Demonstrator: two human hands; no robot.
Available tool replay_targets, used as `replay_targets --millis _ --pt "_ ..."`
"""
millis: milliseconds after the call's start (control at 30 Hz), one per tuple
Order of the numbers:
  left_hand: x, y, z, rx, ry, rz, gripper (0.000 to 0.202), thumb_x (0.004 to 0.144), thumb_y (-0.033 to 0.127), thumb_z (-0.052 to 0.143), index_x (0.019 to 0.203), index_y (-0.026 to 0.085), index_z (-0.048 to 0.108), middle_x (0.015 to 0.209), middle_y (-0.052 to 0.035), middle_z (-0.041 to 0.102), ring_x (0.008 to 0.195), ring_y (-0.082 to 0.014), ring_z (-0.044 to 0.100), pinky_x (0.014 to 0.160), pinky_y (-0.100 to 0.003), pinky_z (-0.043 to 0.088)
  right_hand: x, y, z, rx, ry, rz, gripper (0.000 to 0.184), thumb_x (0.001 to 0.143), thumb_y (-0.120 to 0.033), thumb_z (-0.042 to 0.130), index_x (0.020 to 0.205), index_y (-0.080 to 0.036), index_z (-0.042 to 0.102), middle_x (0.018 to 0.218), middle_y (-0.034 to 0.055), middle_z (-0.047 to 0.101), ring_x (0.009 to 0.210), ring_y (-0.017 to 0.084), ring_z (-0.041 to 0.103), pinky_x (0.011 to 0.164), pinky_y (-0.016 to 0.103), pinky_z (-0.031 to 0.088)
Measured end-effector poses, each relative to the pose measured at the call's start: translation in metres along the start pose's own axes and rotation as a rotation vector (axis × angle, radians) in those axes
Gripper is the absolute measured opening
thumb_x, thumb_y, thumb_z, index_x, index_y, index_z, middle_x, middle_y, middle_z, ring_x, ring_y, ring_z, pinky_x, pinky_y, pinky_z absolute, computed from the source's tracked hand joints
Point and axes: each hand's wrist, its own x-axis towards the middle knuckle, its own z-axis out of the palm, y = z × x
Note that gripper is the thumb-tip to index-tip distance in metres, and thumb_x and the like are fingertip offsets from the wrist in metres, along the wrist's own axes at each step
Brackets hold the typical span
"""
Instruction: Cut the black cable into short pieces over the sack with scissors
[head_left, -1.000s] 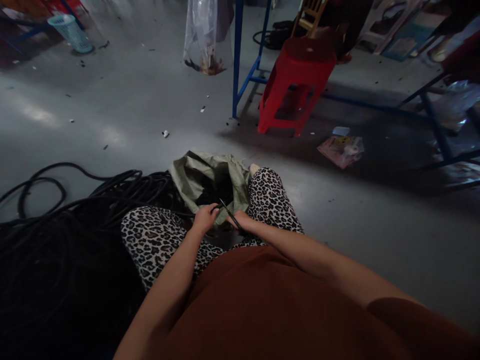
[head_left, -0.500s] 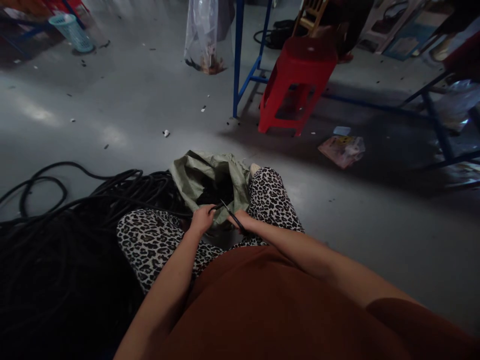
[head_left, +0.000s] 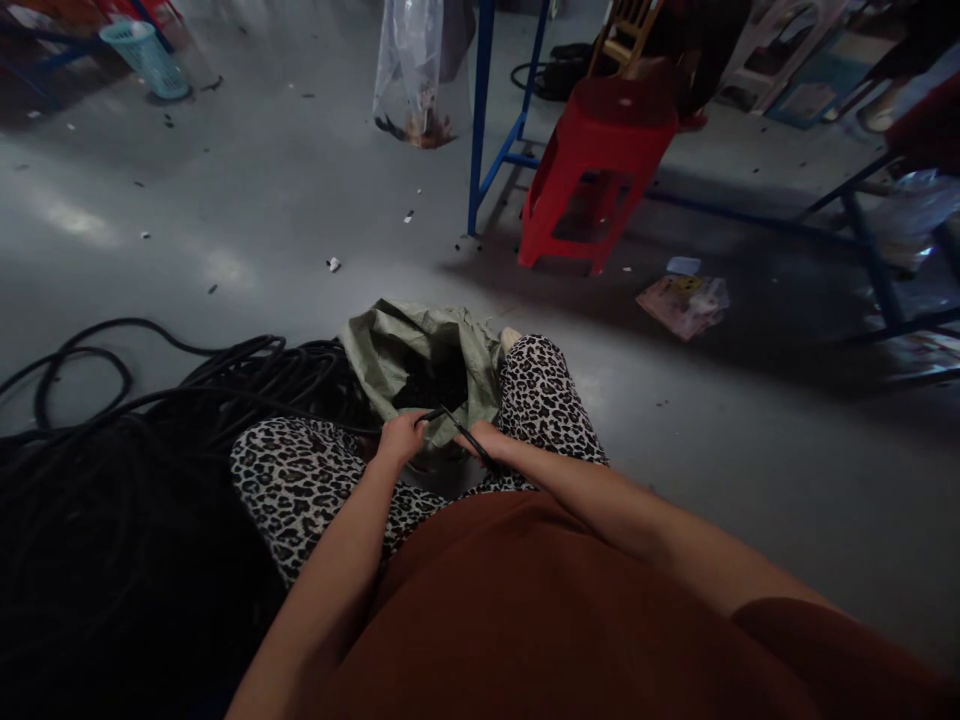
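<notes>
My left hand (head_left: pixel 402 438) is closed around a black rubber cord (head_left: pixel 430 415), whose end sticks out to the right over the mouth of a green woven sack (head_left: pixel 367 350). In my right hand (head_left: pixel 486 441) is a pair of scissors (head_left: pixel 471 438), black-handled, with the blades at the cord's end. Whether the blades are parted is too small to tell. Dark pieces (head_left: pixel 431 385) lie inside the sack, which stands between my knees. From my left hand the cord runs left toward a big heap of black cord (head_left: pixel 247 385) on the floor.
A red plastic stool (head_left: pixel 600 170) stands ahead beside a blue metal frame (head_left: pixel 480 120). A clear plastic bag (head_left: pixel 416 80) hangs left of it. On the floor lie a crumpled plastic packet (head_left: pixel 686 303) and scattered scraps. A light-blue basket (head_left: pixel 146 58) is far left; a person sits behind the stool.
The scissor blades now meet the cord's end, where before the pale blade tip showed above it. Both hands have barely moved, and the view has shifted slightly.
</notes>
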Motion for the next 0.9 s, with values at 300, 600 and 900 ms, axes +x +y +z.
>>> replay_targets --millis 300,600,900 --pt "0.004 -0.001 0.000 -0.020 0.090 -0.049 0.036 0.086 0.029 0.047 0.116 0.018 0.062 0.114 -0.0088 0.066 0.105 -0.0214 0.061 0.093 -0.031 0.045 -0.007 -0.003 -0.003 0.113 -0.016 0.053 0.047 0.081 -0.058 0.054 0.070 -0.012 0.054 0.046 0.0014 0.050 0.035 0.013 0.050 0.035 0.020 0.038" --pt "0.006 -0.002 0.001 -0.069 0.150 -0.042 0.036 0.086 0.030 0.047 0.117 0.017 0.062 0.114 -0.0095 0.066 0.105 -0.0220 0.061 0.094 -0.032 0.046 -0.020 -0.007 -0.006 0.296 -0.143 0.024 0.053 0.081 -0.066 0.049 0.071 -0.014 0.052 0.050 0.0010 0.052 0.040 0.013 0.052 0.037 0.020 0.041" --pt "0.006 -0.001 0.003 -0.081 0.141 -0.018 0.034 0.086 0.028 0.048 0.114 0.017 0.063 0.112 -0.0082 0.067 0.104 -0.0217 0.061 0.093 -0.032 0.047 -0.010 -0.002 -0.003 0.233 -0.175 -0.025 0.056 0.080 -0.069 0.048 0.075 -0.013 0.055 0.057 0.0044 0.055 0.047 0.016 0.057 0.042 0.022 0.043"
